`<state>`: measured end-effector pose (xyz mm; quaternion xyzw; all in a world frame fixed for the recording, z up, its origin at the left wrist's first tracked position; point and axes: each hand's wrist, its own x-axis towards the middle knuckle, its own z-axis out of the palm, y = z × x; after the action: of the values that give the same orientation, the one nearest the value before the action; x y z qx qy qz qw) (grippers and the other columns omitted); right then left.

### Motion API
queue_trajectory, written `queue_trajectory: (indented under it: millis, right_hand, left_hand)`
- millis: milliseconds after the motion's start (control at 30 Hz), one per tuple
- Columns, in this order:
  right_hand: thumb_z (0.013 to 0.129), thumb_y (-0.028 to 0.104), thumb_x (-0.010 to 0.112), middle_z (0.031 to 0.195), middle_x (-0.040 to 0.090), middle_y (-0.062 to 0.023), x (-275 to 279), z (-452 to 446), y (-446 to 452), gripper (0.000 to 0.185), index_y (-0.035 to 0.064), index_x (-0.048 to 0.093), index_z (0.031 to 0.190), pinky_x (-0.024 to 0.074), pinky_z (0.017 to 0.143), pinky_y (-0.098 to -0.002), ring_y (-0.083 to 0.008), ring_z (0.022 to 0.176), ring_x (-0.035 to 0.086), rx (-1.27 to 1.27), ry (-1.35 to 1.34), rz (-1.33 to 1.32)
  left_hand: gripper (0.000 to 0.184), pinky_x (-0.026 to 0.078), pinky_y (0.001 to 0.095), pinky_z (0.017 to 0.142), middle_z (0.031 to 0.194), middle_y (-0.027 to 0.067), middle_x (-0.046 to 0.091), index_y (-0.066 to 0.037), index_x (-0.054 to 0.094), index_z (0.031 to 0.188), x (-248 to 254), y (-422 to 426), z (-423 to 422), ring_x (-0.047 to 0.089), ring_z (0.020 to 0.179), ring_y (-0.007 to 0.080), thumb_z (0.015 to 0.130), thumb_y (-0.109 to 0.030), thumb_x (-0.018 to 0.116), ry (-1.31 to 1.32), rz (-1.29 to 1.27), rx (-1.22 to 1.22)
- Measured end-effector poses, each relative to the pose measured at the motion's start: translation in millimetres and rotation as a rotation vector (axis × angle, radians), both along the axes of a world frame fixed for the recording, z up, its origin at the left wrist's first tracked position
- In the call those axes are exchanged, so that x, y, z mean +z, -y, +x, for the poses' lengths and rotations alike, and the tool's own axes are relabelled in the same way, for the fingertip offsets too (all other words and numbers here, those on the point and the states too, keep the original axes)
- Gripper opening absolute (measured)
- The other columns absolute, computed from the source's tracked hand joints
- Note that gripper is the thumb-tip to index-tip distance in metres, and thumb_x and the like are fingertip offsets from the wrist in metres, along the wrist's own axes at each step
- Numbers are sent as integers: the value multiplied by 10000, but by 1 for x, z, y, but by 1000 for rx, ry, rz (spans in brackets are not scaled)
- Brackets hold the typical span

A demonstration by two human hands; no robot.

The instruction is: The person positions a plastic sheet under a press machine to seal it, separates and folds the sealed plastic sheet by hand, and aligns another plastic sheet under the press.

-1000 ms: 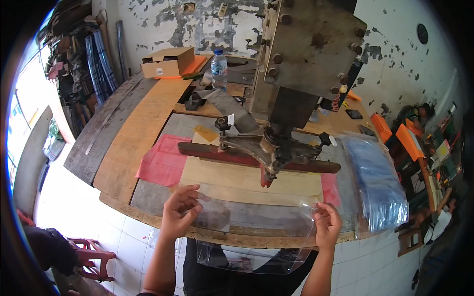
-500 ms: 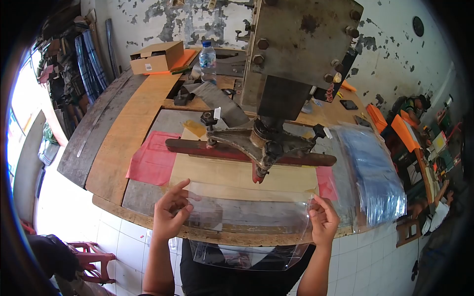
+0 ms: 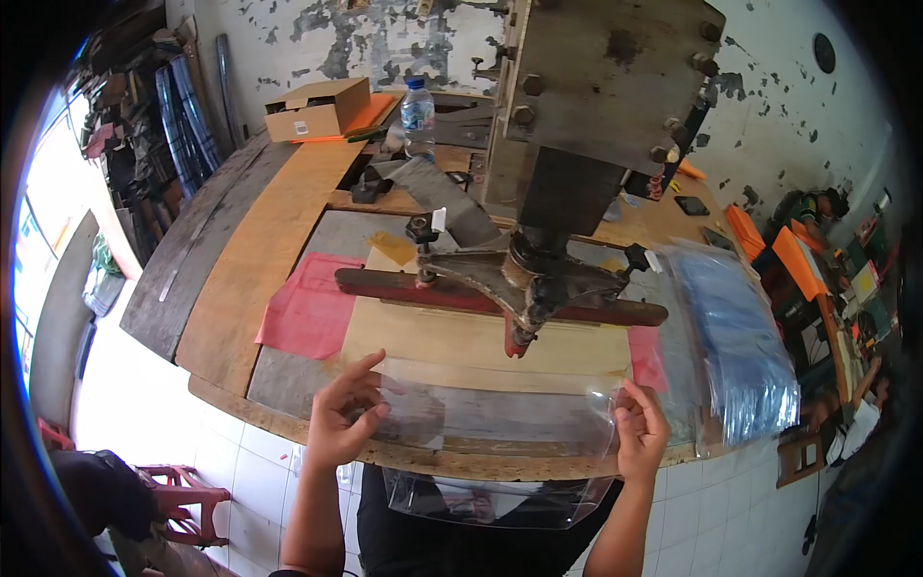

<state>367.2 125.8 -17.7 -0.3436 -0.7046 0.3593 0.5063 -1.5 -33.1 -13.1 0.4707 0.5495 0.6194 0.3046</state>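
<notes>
Workshop, bolted metal press, stacked plastic sheets, worn workbench, peeling wall

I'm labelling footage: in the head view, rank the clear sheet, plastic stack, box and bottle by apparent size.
1. Clear sheet
2. Plastic stack
3. Box
4. Bottle

In the lower centre, a bare left hand and a bare right hand are holding a clear, flexible plastic sheet between them, its lower part showing below the worn wooden surface. At centre, a long dark-red bar under a grey bolted metal machine is spanning a pale yellow rectangular panel. Bluish transparent plastic sheets are lying at right.
</notes>
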Motion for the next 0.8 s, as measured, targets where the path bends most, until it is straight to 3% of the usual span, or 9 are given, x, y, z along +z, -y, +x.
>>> queue_trajectory:
  millis: [267, 367, 533, 800]
  right_hand:
    - [972, 80, 673, 1096, 656, -75, 0, -3, -2, 324, -16, 670, 1281, 509, 791, -250, -119, 915, 606, -67, 49, -24]
    - [973, 74, 667, 1103, 655, -80, -1, -2, -3, 328, -18, 665, 1288, 516, 797, -255, -122, 919, 610, -69, 73, -28]
    - [970, 47, 653, 1121, 655, -86, -1, -5, -3, 339, -18, 654, 1303, 538, 820, -270, -128, 929, 618, -60, 78, -40]
    - [966, 13, 644, 1127, 658, -84, -4, -2, -4, 350, -22, 642, 1314, 566, 832, -284, -121, 943, 621, -45, 56, -102]
  left_hand:
    - [682, 529, 233, 769, 1103, 110, 748, 12, 477, 1513, 2, 2, 0, 657, 792, 76, 859, 27, 668, 25, 5, -42]
    - [710, 529, 231, 782, 1062, 103, 704, 69, 445, 1511, 4, 3, 0, 701, 881, 127, 838, 22, 669, 25, -38, -45]
    - [704, 538, 243, 748, 1109, 117, 745, 9, 451, 1530, 2, 2, 0, 680, 781, 92, 859, 46, 662, 8, 22, -54]
    - [614, 543, 248, 752, 1116, 129, 746, 6, 470, 1455, 2, 3, 1, 681, 785, 99, 882, 23, 690, 67, 37, -55]
